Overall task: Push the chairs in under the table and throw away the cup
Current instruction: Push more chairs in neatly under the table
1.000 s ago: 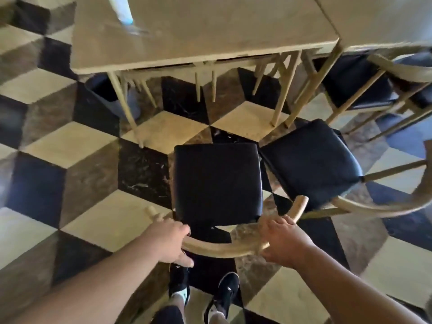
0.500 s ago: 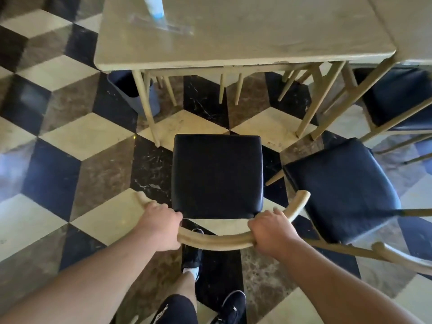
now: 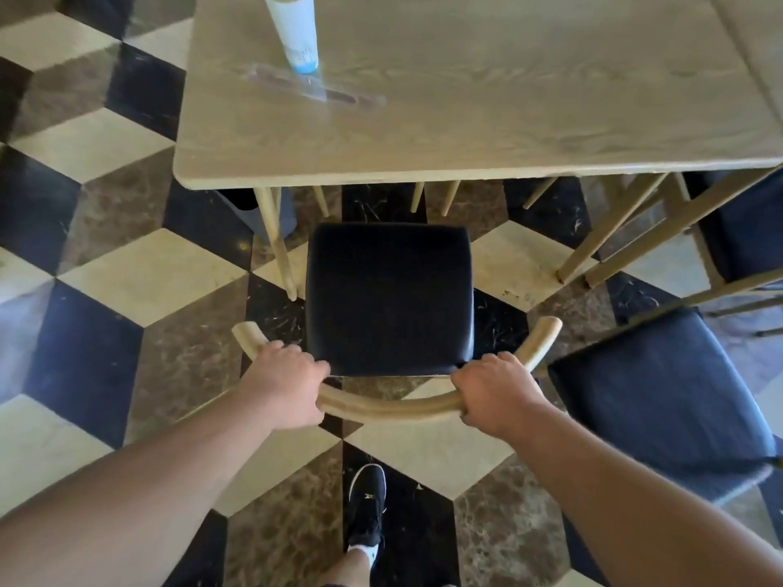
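Hands [image 3: 288,385] [image 3: 493,389] gripping chair [image 3: 387,298], table [image 3: 508,99], checkered floor [image 3: 140,277]

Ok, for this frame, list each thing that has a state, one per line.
Chair in hand: upright, seat still out in front of the table edge, not pushed in.
Second chair: pulled out, to the right.
Cup: upright on the table, not thrown away.
Left hand: grip closed on the chair's backrest.
Right hand: grip closed on the backrest.
Bin: standing under the table corner.
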